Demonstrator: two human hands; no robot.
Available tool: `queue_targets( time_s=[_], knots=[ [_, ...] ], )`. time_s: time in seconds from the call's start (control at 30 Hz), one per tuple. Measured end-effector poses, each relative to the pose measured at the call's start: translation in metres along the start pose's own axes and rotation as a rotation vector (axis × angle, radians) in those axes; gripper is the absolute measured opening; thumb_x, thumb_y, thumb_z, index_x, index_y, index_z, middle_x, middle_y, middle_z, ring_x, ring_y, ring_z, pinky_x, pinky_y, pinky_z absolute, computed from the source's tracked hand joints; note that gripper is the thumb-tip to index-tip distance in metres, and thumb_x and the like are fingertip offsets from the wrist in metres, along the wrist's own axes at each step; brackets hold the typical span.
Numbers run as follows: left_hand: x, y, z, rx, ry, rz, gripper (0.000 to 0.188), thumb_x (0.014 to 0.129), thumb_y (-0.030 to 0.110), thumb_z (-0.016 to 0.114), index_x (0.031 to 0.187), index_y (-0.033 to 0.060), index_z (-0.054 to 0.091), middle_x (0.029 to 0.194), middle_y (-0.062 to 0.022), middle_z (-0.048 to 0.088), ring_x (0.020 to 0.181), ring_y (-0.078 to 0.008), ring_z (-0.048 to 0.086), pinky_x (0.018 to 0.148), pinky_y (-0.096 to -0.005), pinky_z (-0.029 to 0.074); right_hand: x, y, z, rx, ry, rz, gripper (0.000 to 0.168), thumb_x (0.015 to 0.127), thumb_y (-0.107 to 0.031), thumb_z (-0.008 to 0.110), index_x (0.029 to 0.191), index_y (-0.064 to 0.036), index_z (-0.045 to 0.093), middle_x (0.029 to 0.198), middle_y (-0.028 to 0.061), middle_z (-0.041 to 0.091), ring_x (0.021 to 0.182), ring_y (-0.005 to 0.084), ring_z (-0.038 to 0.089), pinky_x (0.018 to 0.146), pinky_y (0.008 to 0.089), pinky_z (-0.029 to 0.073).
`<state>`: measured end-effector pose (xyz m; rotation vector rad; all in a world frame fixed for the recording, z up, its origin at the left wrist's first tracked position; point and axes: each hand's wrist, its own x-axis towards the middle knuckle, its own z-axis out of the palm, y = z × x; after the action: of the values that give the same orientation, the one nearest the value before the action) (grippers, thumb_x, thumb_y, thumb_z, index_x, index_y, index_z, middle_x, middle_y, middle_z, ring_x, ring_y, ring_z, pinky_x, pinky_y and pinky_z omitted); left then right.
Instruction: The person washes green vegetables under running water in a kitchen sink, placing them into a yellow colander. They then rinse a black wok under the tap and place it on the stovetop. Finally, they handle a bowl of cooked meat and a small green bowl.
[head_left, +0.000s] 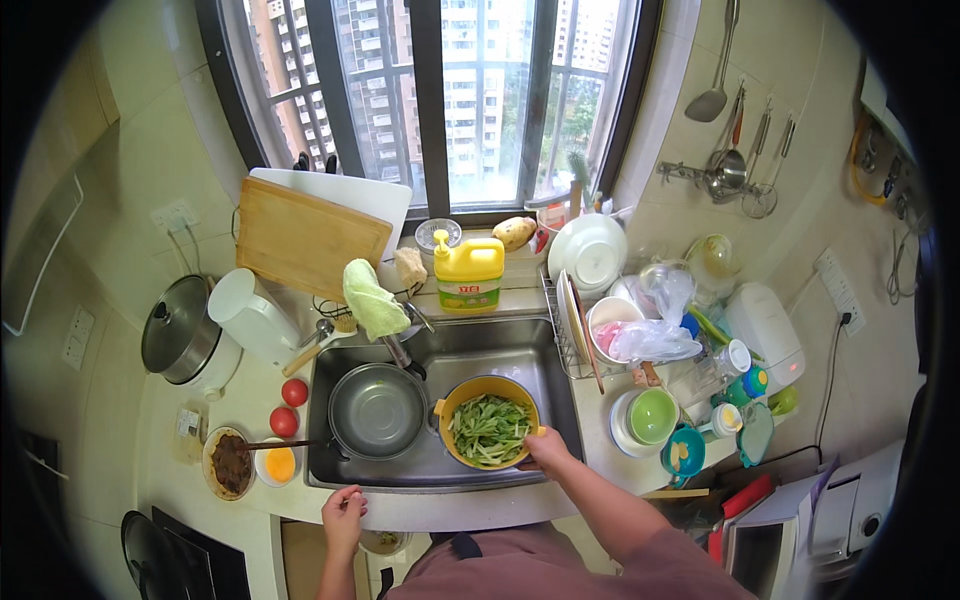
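My right hand (546, 452) grips the right handle of a yellow colander (534, 397) full of chopped green vegetables (487, 429), over the right part of the steel sink (495, 352). Beside the colander, in the sink's left part, is a round metal pan (379, 411). At the front counter edge, left of the colander, my left hand (345, 510) has its fingers curled together; whether something small is between them cannot be told. A green cloth (373, 300) is draped over the faucet behind the pan.
Left of the sink are tomatoes (283, 421), a bowl of egg yolk (280, 465), a bowl of brown sauce (229, 463) with chopsticks, and a white pitcher (255, 319). A yellow detergent jug (469, 274) stands behind the sink. At right are a loaded dish rack (559, 330) and a green bowl (652, 417).
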<state>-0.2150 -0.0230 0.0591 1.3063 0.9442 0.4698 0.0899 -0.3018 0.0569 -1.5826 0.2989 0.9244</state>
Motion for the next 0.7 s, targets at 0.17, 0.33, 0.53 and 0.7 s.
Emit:
queue_targets(
  time_s=[0.17, 0.33, 0.53, 0.7],
  knots=[
    [0.072, 0.037, 0.045, 0.030, -0.218, 0.032, 0.023, 0.099, 0.015, 0.056, 0.116, 0.0029, 0.066, 0.101, -0.0050, 0.069, 0.082, -0.0125, 0.064, 0.067, -0.0239, 0.051, 0.030, -0.004, 0.029, -0.029, -0.091, -0.056, 0.033, 0.086, -0.003, 0.052, 0.118, -0.002, 0.055, 0.095, 0.0170, 0.068, 0.074, 0.0315, 0.073, 0.065, 0.0457, 0.064],
    [0.197, 0.076, 0.135, 0.071, -0.291, -0.190, 0.042, 0.096, 0.028, 0.053, 0.132, 0.0090, 0.059, 0.120, -0.0064, 0.066, 0.103, -0.0186, 0.059, 0.088, -0.0368, 0.045, 0.042, -0.006, 0.062, -0.023, -0.141, -0.029, 0.036, 0.088, -0.004, 0.051, 0.124, -0.001, 0.053, 0.098, 0.0196, 0.069, 0.077, 0.0338, 0.073, 0.064, 0.0457, 0.065],
    [0.314, 0.039, 0.261, -0.228, -0.379, -0.209, 0.031, 0.081, 0.025, 0.063, 0.110, 0.0146, 0.059, 0.107, -0.0017, 0.055, 0.102, -0.0202, 0.049, 0.094, -0.0404, 0.035, 0.042, -0.006, 0.079, -0.004, -0.134, 0.013, 0.032, 0.090, -0.011, 0.053, 0.120, -0.001, 0.057, 0.101, 0.0178, 0.068, 0.080, 0.0322, 0.073, 0.063, 0.0433, 0.064],
    [0.351, 0.019, 0.268, -0.374, -0.583, -0.232, 0.015, 0.082, 0.028, 0.059, 0.096, 0.0252, 0.056, 0.094, 0.0081, 0.058, 0.104, -0.0154, 0.050, 0.107, -0.0516, 0.021, 0.043, 0.003, 0.072, -0.012, -0.159, -0.004, 0.035, 0.084, -0.008, 0.053, 0.119, -0.002, 0.056, 0.098, 0.0147, 0.067, 0.076, 0.0304, 0.072, 0.061, 0.0451, 0.063]
  ],
)
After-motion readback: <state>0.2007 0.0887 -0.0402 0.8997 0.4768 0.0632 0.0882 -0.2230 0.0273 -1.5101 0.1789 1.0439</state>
